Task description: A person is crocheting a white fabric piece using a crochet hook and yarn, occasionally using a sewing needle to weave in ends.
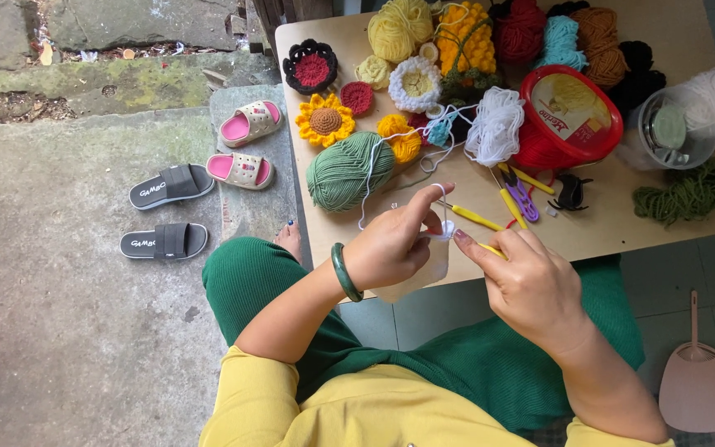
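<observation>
A small crochet piece in white yarn is being worked at the near edge of a low wooden table, just in front of a green yarn ball. The step in hand appears to be the forming of a stitch. It is judged to go best if the strand is kept lightly taut over the raised finger and the hook is turned through the loop close to the work, so that loops are being drawn evenly.

The left hand is being held nearer the green ball, wrist bent inward. Its fingers are closed in a pinch on the white piece, while the index finger is being lifted with the strand looped over it. A green bangle is being worn at that wrist.

The right hand is being held on the far side of the piece from the ball, fingers pressed together around a yellow-handled crochet hook, its tip being pointed into the stitch. Spare hooks are lying just beyond, near a red tub.
</observation>
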